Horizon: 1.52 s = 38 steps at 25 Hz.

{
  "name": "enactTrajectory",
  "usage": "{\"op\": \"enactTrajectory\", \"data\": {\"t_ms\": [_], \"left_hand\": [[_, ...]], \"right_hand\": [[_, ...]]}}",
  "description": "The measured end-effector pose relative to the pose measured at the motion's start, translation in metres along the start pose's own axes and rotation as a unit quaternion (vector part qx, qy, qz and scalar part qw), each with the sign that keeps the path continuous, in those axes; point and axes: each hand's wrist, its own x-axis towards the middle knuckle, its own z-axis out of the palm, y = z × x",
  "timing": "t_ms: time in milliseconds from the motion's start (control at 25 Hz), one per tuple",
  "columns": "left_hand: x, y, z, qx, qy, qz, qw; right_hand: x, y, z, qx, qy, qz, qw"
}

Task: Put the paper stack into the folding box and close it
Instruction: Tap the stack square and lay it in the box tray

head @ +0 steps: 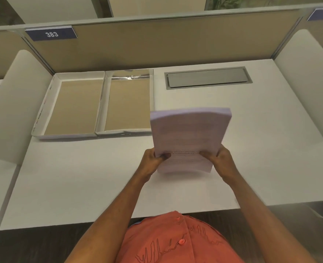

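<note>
One paper stack, thick and faintly printed, held tilted above the white tabletop, its far end raised and its near end low. Two hands on its near end: left hand at the left corner, right hand at the right corner, fingers of both closed on the sheets, thumbs on top. One folding box, open and lying flat at the far left of the tabletop, made of two shallow white-walled trays side by side with brown floors, both unfilled. Stack to the right of the box, its far left corner overlapping the right tray's near corner in this view. One grey cable hatch behind the stack. One number plate, 383, on the divider.
</note>
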Motion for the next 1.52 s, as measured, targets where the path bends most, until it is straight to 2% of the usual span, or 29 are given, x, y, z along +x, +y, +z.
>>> {"op": "enactTrajectory", "data": {"t_ms": [240,400,680,960,1360,1520], "left_hand": [[0.035,0.059,-0.087,-0.090,0.090,0.022,0.992],[0.075,0.085,-0.146,-0.072,0.131,0.012,0.989],[0.158,0.098,-0.225,-0.067,0.102,-0.041,0.992],[0.223,0.082,-0.255,-0.056,0.103,-0.115,0.986],[0.253,0.047,-0.255,-0.044,0.125,-0.152,0.979],[0.257,0.039,-0.252,-0.008,0.162,-0.172,0.972]], "right_hand": [[0.072,-0.082,0.087,0.056,-0.006,-0.004,0.998],[0.127,-0.116,0.150,0.046,0.003,0.018,0.999],[0.209,-0.123,0.229,0.051,0.031,0.085,0.995],[0.266,-0.103,0.268,0.016,0.060,0.156,0.986],[0.286,-0.064,0.290,-0.064,0.084,0.181,0.978],[0.288,-0.055,0.293,-0.074,0.080,0.184,0.977]]}}
